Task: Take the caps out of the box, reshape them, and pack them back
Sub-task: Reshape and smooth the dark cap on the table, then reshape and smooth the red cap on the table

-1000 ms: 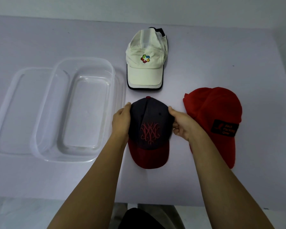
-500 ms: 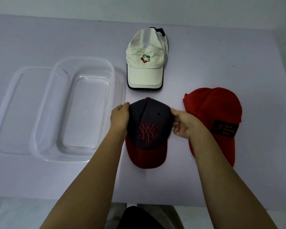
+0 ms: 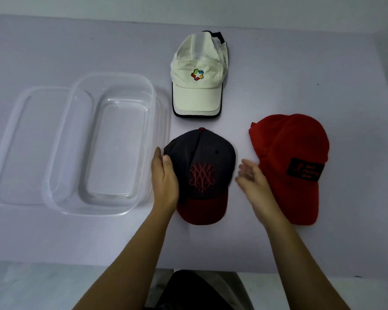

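A dark grey cap [image 3: 202, 173] with a red brim and red embroidery lies flat on the table in front of me. My left hand [image 3: 164, 177] rests against its left side, thumb on the crown. Just off the cap's right edge hovers my right hand [image 3: 253, 177], open and apart from the cap. A red cap [image 3: 289, 159] with a black patch lies to the right. Farther back lies a white cap [image 3: 198, 77] with a coloured logo. The clear plastic box [image 3: 105, 142] stands empty on the left.
The box's clear lid [image 3: 25, 144] lies partly under the box at the far left. The pale table [image 3: 300, 63] ends in a front edge just below my forearms. A dark shape sits under the table edge at bottom centre.
My right hand has let go of the dark cap and drawn back a little to the right, fingers spread. The left hand has slid slightly down the cap's left side.
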